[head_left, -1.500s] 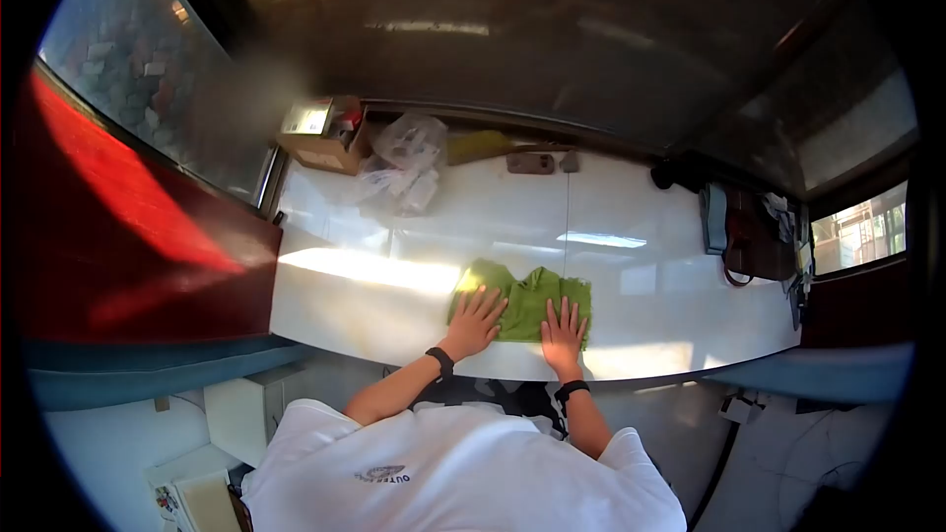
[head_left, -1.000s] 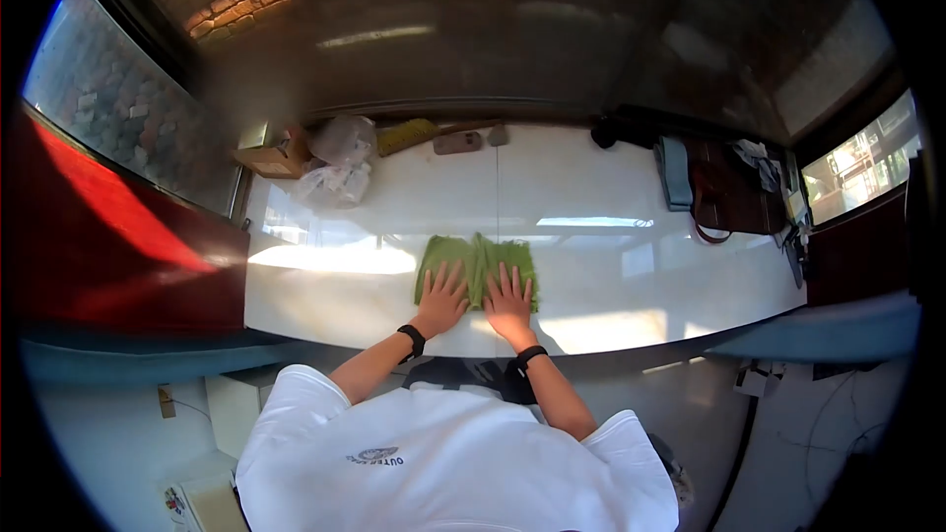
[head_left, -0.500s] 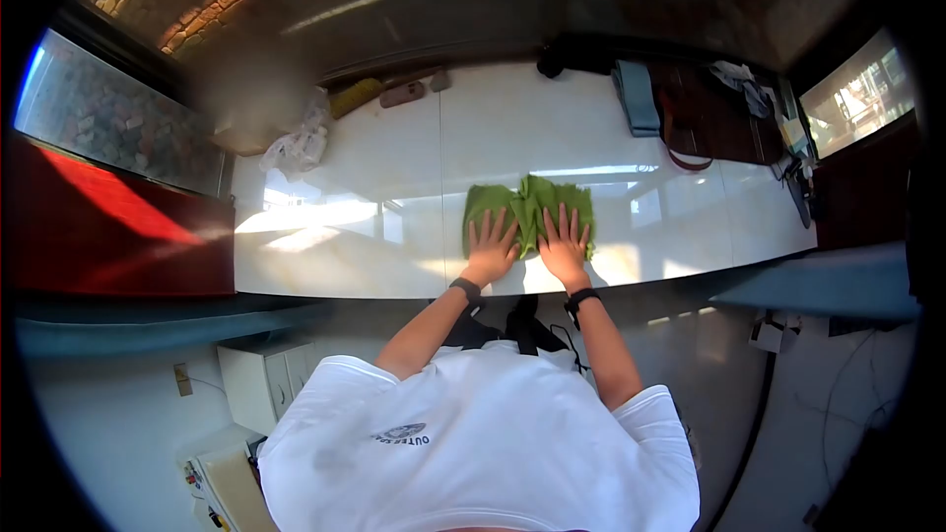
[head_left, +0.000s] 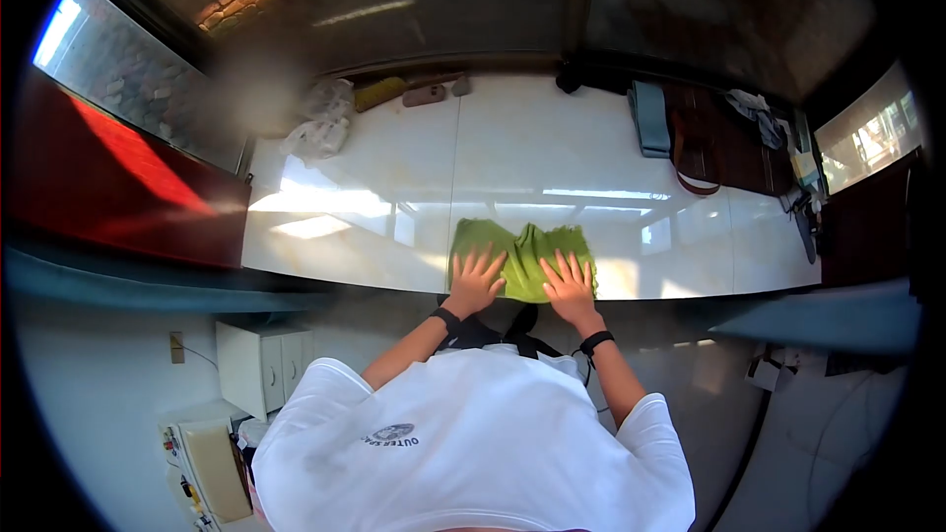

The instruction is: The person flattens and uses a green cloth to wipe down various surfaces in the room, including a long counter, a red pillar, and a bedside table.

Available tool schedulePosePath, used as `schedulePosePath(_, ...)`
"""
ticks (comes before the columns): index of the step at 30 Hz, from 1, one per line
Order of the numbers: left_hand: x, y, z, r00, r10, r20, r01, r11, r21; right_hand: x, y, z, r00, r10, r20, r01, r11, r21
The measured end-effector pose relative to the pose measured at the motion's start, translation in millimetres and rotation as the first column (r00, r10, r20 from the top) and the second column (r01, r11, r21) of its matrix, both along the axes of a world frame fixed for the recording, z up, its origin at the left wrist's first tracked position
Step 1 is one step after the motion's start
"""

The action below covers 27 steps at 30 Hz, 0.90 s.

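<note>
A green cloth (head_left: 523, 254) lies wrinkled on the white tabletop (head_left: 374, 261), with a raised fold near its middle. Its lower part reaches the table's front edge. On the left part of the cloth, my left hand (head_left: 476, 279) rests palm down, fingers spread. My right hand (head_left: 569, 288) lies flat on the right part, its fingers also spread. Each wrist has a black band.
At the back left are a clear plastic bag (head_left: 320, 128), a yellow-green item (head_left: 379, 94) and a pinkish case (head_left: 425, 96). A brown bag (head_left: 739, 158) and a folded blue cloth (head_left: 649, 120) lie at the right.
The cloth has come nearer the table's front edge, and both hands have moved toward me with it. Earlier, the cloth slid right along the table under the hands. The camera view has shifted too.
</note>
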<state>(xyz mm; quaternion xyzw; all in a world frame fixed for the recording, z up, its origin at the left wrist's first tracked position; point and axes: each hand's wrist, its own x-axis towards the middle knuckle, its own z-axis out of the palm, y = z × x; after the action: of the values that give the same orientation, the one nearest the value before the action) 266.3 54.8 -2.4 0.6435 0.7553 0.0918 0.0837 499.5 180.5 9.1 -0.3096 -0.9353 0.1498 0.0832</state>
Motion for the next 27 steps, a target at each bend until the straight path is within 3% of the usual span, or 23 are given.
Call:
schedulePosePath(2,-1.6,24.2,-1.3,0.999,0.039,-0.026,-0.039,0.999,-0.003,-14.0,21.3,-2.6,0.985,-0.168,0.029,0.168,0.986,0.001)
schedulePosePath(4,-0.4,44.8,2.8,0.985,0.172,0.009,-0.171,0.985,-0.022,-38.3,33.5,-11.5,0.971,-0.222,0.088,0.226,0.973,-0.040)
schedulePosePath(6,5.9,52.0,6.4,0.981,0.190,0.029,-0.189,0.982,-0.025,-57.1,33.1,-13.3,0.930,-0.338,0.144,0.346,0.938,-0.028)
schedulePosePath(8,10.4,54.7,8.0,0.974,0.225,0.039,-0.223,0.974,-0.041,-66.3,23.9,-12.7,0.921,-0.319,0.223,0.336,0.941,-0.045)
schedulePosePath(11,12.9,33.6,-0.6,0.986,0.161,0.040,-0.162,0.987,0.019,-50.5,-2.8,-22.9,0.987,-0.156,0.032,0.155,0.987,0.044)
schedulePosePath(12,14.5,23.3,-5.6,0.990,0.140,-0.012,-0.136,0.979,0.151,-38.4,-9.9,-16.6,0.996,-0.085,-0.013,0.086,0.994,0.062)
schedulePosePath(16,16.5,-7.5,-0.8,0.997,0.080,-0.021,-0.077,0.988,0.134,8.9,-3.3,-7.6,0.999,0.002,0.032,-0.001,1.000,-0.011)
schedulePosePath(22,6.5,36.4,-3.3,0.989,0.133,0.066,-0.134,0.991,0.009,-9.6,61.7,-19.2,0.978,-0.125,0.166,0.143,0.985,-0.097)
schedulePosePath(24,5.0,59.2,-6.6,0.977,0.188,0.100,-0.180,0.981,-0.078,-37.3,67.0,-17.2,0.934,-0.271,0.231,0.299,0.949,-0.095)
schedulePosePath(27,13.6,67.6,-1.7,0.973,0.207,0.100,-0.201,0.977,-0.069,-60.9,54.0,-15.4,0.943,-0.245,0.224,0.272,0.957,-0.098)
